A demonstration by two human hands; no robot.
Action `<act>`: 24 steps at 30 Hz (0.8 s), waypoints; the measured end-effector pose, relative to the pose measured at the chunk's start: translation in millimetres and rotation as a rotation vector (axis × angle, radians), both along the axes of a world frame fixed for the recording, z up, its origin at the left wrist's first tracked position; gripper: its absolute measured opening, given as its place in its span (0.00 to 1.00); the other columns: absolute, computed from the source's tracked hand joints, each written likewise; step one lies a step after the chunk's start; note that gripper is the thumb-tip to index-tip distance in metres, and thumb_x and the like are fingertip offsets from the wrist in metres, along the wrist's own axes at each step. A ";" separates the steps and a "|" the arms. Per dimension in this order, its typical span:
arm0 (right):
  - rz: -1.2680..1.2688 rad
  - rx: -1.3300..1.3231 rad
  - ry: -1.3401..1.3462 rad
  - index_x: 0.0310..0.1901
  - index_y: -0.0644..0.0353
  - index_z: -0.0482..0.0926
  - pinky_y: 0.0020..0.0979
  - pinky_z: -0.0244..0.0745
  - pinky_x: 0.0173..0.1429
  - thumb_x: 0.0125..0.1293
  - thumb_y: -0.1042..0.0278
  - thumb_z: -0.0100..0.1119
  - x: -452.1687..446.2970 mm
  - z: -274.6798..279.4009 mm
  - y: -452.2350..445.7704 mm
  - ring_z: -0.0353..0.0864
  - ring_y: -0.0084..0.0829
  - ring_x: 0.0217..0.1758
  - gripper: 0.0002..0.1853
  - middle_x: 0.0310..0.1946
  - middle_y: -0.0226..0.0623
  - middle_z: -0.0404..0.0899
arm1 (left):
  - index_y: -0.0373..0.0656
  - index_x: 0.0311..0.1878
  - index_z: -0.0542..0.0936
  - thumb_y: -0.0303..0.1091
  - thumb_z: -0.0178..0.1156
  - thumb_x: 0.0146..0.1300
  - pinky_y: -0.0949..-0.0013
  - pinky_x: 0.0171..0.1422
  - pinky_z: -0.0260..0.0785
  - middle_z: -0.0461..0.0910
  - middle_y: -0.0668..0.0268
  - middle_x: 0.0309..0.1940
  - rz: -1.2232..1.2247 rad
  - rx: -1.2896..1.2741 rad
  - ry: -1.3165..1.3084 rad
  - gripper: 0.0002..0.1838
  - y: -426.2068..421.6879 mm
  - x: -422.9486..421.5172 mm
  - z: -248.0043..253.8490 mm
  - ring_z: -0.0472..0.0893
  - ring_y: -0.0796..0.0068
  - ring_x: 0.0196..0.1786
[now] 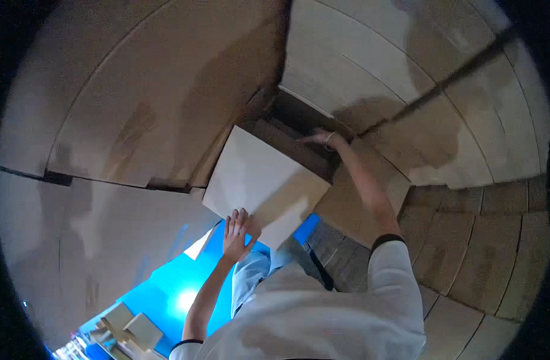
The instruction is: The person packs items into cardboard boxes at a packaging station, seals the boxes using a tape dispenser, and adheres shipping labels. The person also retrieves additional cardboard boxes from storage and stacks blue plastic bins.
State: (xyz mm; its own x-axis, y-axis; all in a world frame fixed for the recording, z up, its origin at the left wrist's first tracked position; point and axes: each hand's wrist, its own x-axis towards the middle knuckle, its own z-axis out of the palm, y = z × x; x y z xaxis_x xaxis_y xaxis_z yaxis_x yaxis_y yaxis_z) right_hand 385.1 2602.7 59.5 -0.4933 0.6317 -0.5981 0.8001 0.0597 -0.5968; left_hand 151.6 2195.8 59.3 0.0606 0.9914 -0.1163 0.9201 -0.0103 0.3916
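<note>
A pale, flat-topped cardboard box point(266, 180) sits in front of my body. My left hand point(239, 235) rests on its near left edge with the fingers spread. On the far side, my right hand point(319, 138) reaches over a dark gap point(296, 117) between the boxes, fingers stretched out and holding nothing. A thin band circles the right wrist. Beside the pale box, under my right forearm, lies a brown cardboard box point(353, 204).
Tall cardboard stacks rise at the left point(137, 90) and the far right point(395, 72). More stacked boxes point(467, 246) stand at the right. Bright blue floor point(167, 288) shows at the lower left, with several small boxes point(128, 330) there.
</note>
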 end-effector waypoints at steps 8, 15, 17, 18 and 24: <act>0.124 -0.213 -0.182 0.62 0.63 0.70 0.40 0.64 0.67 0.47 0.30 0.65 -61.4 -39.0 -47.7 0.68 0.42 0.65 0.49 0.64 0.49 0.67 | 0.36 0.70 0.54 0.51 0.57 0.61 0.48 0.76 0.44 0.49 0.48 0.72 0.307 0.004 -0.253 0.41 -41.2 14.3 -12.4 0.49 0.43 0.74; 0.175 0.057 -0.051 0.51 0.67 0.79 0.35 0.71 0.50 0.60 0.53 0.65 -36.3 -33.2 -109.4 0.78 0.31 0.45 0.25 0.40 0.45 0.82 | 0.41 0.69 0.58 0.51 0.57 0.63 0.48 0.69 0.55 0.53 0.46 0.70 0.440 0.170 -0.334 0.37 -66.0 30.7 53.0 0.60 0.41 0.68; 0.083 0.149 0.127 0.43 0.67 0.81 0.37 0.73 0.42 0.60 0.56 0.62 -43.5 19.9 -144.7 0.80 0.37 0.37 0.20 0.32 0.47 0.81 | 0.42 0.69 0.59 0.49 0.56 0.63 0.48 0.68 0.56 0.54 0.47 0.70 0.504 0.157 -0.321 0.36 -87.2 29.9 62.7 0.61 0.42 0.67; 0.032 0.200 0.223 0.38 0.68 0.82 0.38 0.74 0.38 0.60 0.57 0.61 -47.6 50.1 -168.2 0.81 0.40 0.33 0.18 0.28 0.49 0.80 | 0.43 0.69 0.59 0.49 0.56 0.64 0.49 0.68 0.57 0.54 0.47 0.69 0.529 0.162 -0.313 0.35 -102.4 30.0 67.7 0.61 0.43 0.67; 0.211 0.693 -0.032 0.37 0.69 0.80 0.44 0.72 0.43 0.60 0.59 0.61 -67.2 153.7 -278.3 0.78 0.56 0.41 0.17 0.35 0.60 0.77 | 0.44 0.64 0.66 0.39 0.57 0.64 0.52 0.61 0.66 0.59 0.50 0.67 0.714 0.234 -0.213 0.26 -246.3 11.8 60.8 0.69 0.46 0.61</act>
